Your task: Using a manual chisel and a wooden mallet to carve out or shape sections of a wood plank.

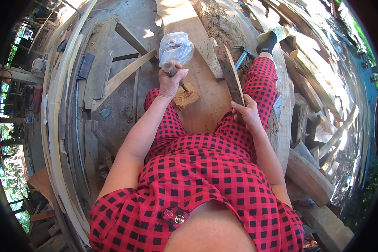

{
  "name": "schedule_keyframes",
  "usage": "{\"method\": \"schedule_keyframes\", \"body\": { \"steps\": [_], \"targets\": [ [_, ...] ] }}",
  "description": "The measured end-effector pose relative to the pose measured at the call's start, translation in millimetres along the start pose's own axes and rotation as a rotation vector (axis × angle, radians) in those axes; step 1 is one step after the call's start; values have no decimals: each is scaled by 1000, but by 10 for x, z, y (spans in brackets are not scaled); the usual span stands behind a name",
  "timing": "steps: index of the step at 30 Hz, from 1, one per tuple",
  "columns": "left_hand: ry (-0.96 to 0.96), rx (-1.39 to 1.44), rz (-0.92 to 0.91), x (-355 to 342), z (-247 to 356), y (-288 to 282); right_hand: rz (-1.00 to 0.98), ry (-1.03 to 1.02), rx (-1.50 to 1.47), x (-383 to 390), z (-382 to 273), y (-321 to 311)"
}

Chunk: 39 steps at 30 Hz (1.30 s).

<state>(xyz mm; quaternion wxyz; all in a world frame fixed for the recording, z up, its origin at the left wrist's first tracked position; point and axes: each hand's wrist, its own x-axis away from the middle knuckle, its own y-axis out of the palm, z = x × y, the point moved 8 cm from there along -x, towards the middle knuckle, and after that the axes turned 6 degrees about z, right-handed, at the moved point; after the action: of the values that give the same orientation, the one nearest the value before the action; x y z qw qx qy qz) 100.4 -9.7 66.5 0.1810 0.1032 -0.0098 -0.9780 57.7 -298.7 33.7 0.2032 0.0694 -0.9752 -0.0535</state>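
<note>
Our left hand [171,80] has its fingers curled closed around the wooden handle of a chisel [170,69], the thumb pressed along the side; the blade slants down toward five o'clock, and its end meets the top of a yellowish wood block [186,99]. Our right hand [248,114], at half past three from the block, has thumb and fingers closed on the near end of a dark wooden bar [231,75], which points away toward eleven o'clock. The block sits on a broad plank [206,107] running between our checked trouser legs [262,82]. Counting from the block, we find a clear plastic bag [176,49] near twelve o'clock, a marked board [208,58] at one, and a hammer [240,62] with a blue handle at two, just beside the bar. A slanted strip [126,79] lies between nine and ten, long boards [54,98] farther out at nine, and rough logs [321,84] at three.
</note>
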Motion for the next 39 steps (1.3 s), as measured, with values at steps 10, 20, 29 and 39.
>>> {"method": "schedule_keyframes", "body": {
  "steps": [10, 20, 29, 39],
  "targets": [
    [-78, -8, -79, 39, -82, 149, -5, -17, 82, -89, 106, -35],
    [-17, -64, -194, -23, -125, 378, 21, -298, 20, 105, -685, 140],
    [-47, 63, -181, 36, -8, 516, -23, -633, 1224, 171, -1027, 391],
    [-78, -41, -317, 70, -157, 699, 57, -725, 515, 262, -1306, 263]
  ]
}}
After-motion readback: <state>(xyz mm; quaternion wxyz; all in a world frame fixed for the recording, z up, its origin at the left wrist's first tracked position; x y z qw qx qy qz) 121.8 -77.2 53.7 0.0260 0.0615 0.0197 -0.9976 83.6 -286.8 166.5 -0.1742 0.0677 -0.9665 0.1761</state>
